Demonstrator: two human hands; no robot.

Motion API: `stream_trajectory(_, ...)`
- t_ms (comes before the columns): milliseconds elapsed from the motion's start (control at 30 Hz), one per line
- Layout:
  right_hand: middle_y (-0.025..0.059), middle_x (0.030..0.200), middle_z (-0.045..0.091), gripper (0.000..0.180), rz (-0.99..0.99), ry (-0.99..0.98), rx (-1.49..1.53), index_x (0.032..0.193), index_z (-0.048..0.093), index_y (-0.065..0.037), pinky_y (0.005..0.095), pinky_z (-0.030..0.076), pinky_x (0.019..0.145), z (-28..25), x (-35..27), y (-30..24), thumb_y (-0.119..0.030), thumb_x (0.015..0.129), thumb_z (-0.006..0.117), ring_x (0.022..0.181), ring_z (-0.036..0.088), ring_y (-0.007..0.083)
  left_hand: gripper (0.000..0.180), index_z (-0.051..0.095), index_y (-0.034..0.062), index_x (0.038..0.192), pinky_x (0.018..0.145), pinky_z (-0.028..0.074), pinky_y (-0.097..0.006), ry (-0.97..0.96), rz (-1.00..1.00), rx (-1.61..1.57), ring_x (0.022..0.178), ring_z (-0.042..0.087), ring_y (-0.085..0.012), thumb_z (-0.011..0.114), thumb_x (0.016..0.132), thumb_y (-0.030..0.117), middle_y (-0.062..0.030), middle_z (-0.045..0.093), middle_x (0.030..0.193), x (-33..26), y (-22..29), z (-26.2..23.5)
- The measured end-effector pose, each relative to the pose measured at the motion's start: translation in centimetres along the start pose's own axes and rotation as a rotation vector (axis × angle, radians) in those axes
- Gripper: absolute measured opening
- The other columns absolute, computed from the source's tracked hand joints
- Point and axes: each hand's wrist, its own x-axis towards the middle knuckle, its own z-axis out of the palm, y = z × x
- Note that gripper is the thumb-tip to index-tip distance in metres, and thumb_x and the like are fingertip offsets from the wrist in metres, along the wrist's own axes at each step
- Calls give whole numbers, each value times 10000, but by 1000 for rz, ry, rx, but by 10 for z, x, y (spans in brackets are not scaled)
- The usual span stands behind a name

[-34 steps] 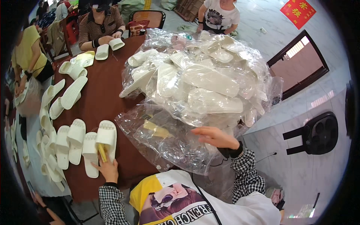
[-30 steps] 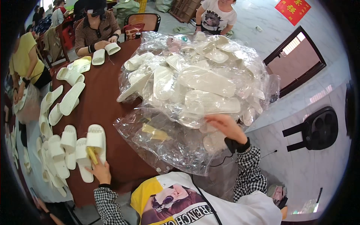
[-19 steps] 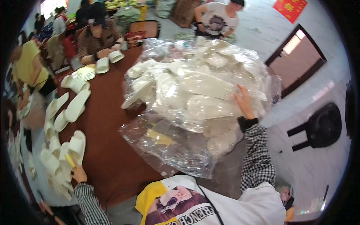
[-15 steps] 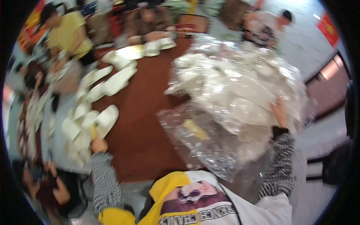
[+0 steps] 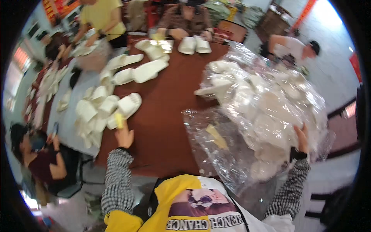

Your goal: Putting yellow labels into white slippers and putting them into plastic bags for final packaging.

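My left hand (image 5: pixel 124 135) grips a small yellow piece (image 5: pixel 119 120), perhaps a cloth or sponge, though blur hides its kind. It is beside a cluster of white slippers (image 5: pixel 129 105) heaped at the table's left edge. Fingers extended, my right hand (image 5: pixel 302 139) lies against the side of a big clear plastic bag (image 5: pixel 270 104) stuffed with more white slippers. One slipper (image 5: pixel 212 89) pokes out of the bag toward the middle. A second yellow piece (image 5: pixel 217 137) rests on or under the loose plastic in front of the bag.
Brown cloth covers the table (image 5: pixel 162 116). Across it, a person (image 5: pixel 185 23) sits behind a pair of white slippers (image 5: pixel 194 45). Another person (image 5: pixel 291 50) is beyond the bag. At left, someone in yellow (image 5: pixel 102 17) stands, and a seated person (image 5: pixel 42 154) holds a phone.
The whole view has shifted, with the table scene now lower and to the right. My left hand still holds the yellow piece near the slippers; my right hand stays on the bag.
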Motion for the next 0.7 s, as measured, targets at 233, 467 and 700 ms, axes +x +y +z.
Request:
stream_trajectory(233, 106, 1179, 556, 517, -313, 128, 174, 1281, 485, 69, 272, 393, 926, 38, -39, -91, -168, 869, 687, 1039, 503, 172, 764, 205, 21, 1511, 1122, 272, -429, 62, 129, -261, 1355, 332, -425, 602, 858, 45, -288, 336, 1469, -39, -4, 12)
stream_trajectory(467, 45, 1062, 560, 271, -532, 473, 239, 1113, 539, -13, 247, 392, 899, 51, -90, -169, -63, 877, 662, 987, 501, 116, 684, 251, 16, 1497, 1119, 277, -386, -107, 111, -476, 1373, 342, -386, 567, 892, 50, -256, 341, 1488, -71, 72, -7)
stream_trajectory(700, 112, 1224, 501, 346, -1253, 824, -110, 1175, 512, -38, 376, 439, 867, 79, -133, -216, -123, 871, 653, 1028, 505, 244, 583, 278, -11, 1484, 1097, 331, -360, -239, 221, -744, 1358, 388, -323, 518, 975, 139, -189, 339, 1512, -94, 112, -30)
